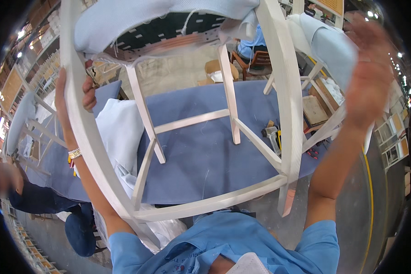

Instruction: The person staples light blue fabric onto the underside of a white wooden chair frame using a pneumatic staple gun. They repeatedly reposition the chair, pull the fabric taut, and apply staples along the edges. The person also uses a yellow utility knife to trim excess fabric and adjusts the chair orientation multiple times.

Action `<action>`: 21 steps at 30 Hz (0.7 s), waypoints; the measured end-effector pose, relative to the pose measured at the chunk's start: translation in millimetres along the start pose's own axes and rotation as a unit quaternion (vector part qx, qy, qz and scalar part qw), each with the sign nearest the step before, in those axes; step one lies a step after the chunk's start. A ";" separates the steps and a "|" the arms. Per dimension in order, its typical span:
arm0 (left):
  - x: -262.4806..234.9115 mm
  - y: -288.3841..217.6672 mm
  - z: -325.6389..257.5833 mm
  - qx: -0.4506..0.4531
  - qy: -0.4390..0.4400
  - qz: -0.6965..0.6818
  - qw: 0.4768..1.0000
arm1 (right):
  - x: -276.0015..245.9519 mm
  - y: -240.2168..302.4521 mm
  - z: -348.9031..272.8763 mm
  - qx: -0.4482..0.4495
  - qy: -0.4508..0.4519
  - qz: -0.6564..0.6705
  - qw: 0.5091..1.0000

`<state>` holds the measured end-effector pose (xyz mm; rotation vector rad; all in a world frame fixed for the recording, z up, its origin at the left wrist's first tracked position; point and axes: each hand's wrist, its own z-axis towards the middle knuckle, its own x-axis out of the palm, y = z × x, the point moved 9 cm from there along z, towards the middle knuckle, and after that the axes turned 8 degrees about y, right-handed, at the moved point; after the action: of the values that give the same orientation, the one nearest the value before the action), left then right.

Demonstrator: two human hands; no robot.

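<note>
A white wooden chair (291, 91) fills the middle of the view, on or just over a blue-grey padded table (192, 169). Pale blue fabric (123, 23) covers its seat, and dark webbing (169, 34) with loose cloth edges and a hanging thread shows underneath. My left hand (89, 94) is closed around the left post of the chair, its palm on the outer side and fingertips on the inner. Raised at the right, apart from the chair's right post, my right hand (371, 64) is blurred in front of another pale blue seat (329, 43); its fingers are smeared.
Pale fabric (118, 132) lies on the table at left. A silver tool (273, 138) with yellow parts rests behind the right post. A second white chair stands at right. One person (45, 196) is at left; another sits beyond the table near a cardboard box (214, 68).
</note>
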<state>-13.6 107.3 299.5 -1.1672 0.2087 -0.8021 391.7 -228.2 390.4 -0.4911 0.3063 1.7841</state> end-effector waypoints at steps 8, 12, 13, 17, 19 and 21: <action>9.8 -15.8 -22.4 0.017 -0.015 -0.012 1.000 | 157.3 -26.3 -43.2 0.309 0.054 0.609 0.728; 5.9 -28.9 -28.1 0.003 -0.007 -0.003 1.000 | 131.5 -3.4 -31.1 0.294 0.054 0.565 0.769; 7.0 -31.6 -28.5 -0.014 -0.008 -0.004 1.000 | 122.8 -0.3 -27.9 0.302 0.061 0.565 0.765; 4.5 -23.7 -36.9 -0.101 -0.032 -0.004 0.994 | 117.9 3.4 -26.2 0.345 0.114 0.569 0.738; 1.6 -11.3 -34.0 -0.147 -0.034 -0.016 0.988 | 123.2 -0.6 -26.4 0.371 0.137 0.563 0.725; -12.5 14.5 -29.8 -0.204 -0.032 -0.037 0.978 | 139.9 -14.2 -38.8 0.401 0.176 0.543 0.716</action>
<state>-32.0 95.8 271.5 -1.5942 0.2870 -0.8080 382.4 -122.8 290.0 0.0670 1.8699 2.3504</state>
